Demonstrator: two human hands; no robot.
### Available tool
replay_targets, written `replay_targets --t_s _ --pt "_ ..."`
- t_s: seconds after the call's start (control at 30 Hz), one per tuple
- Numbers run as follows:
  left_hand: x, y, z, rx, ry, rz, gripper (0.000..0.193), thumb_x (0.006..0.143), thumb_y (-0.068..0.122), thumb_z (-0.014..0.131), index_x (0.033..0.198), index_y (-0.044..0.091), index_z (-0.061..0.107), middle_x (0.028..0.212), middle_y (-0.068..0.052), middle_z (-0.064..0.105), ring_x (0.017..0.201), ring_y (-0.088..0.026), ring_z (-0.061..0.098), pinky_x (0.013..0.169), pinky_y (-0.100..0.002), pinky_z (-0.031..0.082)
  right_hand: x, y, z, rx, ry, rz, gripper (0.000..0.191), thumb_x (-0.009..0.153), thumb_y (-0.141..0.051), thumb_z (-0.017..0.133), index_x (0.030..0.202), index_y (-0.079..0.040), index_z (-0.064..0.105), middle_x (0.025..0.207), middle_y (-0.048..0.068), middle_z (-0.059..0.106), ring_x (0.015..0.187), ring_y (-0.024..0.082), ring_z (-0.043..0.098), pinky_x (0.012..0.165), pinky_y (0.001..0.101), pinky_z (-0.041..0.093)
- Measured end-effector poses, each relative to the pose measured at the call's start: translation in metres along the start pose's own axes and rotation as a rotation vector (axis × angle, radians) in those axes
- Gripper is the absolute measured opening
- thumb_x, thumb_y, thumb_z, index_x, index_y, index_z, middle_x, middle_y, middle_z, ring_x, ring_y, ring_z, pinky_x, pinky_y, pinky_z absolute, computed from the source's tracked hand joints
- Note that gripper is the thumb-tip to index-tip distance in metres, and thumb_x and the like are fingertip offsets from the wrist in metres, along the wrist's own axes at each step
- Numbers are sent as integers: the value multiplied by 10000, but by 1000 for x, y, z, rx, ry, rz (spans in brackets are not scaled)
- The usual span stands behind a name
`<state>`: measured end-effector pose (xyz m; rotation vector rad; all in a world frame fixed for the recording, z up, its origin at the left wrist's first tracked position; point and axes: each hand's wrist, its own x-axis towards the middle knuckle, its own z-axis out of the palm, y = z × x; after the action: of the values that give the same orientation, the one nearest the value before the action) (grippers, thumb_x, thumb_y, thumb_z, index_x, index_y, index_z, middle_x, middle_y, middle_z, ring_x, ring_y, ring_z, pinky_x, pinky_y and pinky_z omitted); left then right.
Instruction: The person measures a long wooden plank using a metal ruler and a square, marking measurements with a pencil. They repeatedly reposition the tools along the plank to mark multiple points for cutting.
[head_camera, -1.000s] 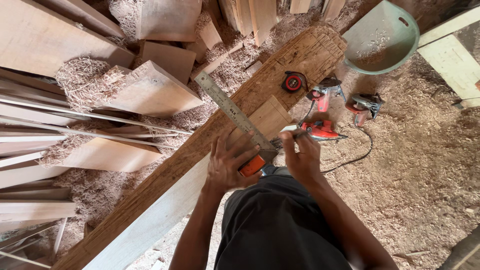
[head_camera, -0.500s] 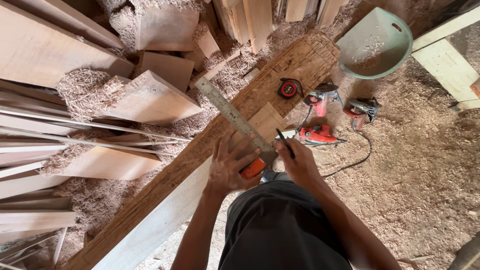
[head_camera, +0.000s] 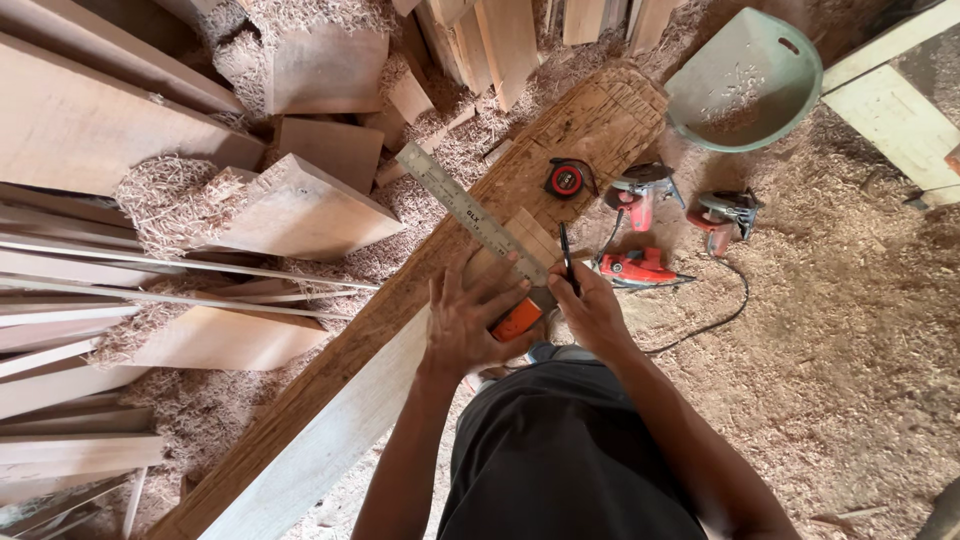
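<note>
A red and black tape measure (head_camera: 566, 179) lies on the far end of a long rough beam (head_camera: 600, 115). Just beside the beam, three red power tools (head_camera: 640, 190) (head_camera: 728, 212) (head_camera: 636, 266) sit on the floor, and a black cord (head_camera: 715, 310) curls away from the nearest one. A pale green tub (head_camera: 745, 80) with a few wood curls inside rests farther off. Wood shavings (head_camera: 850, 330) cover the floor. To the left, flat boards (head_camera: 305, 210) and thin strips (head_camera: 150, 255) lie in piles.
</note>
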<state>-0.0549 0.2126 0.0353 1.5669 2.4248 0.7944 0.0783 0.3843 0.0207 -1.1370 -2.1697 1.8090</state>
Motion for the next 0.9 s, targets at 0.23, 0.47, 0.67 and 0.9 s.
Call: replay_targets --t_s 0.23,0.47,0.67,0.9 --pt "-1 0 2 -5 17 -7 648 699 747 738 1159 294 788 1529 94 529 1475 -363 286 1176 -626 240 0 -4 -3 -18 6 -30 233 984 -234 641 1050 -15 684 749 -6 601 649 74 515 571 263 417" --pt "1 2 0 -28 52 13 605 659 633 814 1155 288 788 1523 70 536 1463 -379 316 1155 -636 258 1 -4 -3 41 -14 -57 204 989 -202 645 1047 -11 686 793 -3 627 697 72 535 608 256 438" --pt "3 3 -3 -30 28 -2 614 639 603 821 1171 299 776 1536 86 528 1468 -379 329 1167 -628 285 -2 -18 -15 -261 252 -552 180 1053 -182 598 1015 -44 707 938 81 676 830 170 646 728 299 511" --pt "5 4 -6 21 -110 -52 666 636 648 823 1213 323 748 1559 92 463 1461 -396 269 1135 -674 276 10 -50 -16 -339 165 -620 223 1054 -242 585 1075 -72 727 927 51 723 875 183 662 812 363 500"
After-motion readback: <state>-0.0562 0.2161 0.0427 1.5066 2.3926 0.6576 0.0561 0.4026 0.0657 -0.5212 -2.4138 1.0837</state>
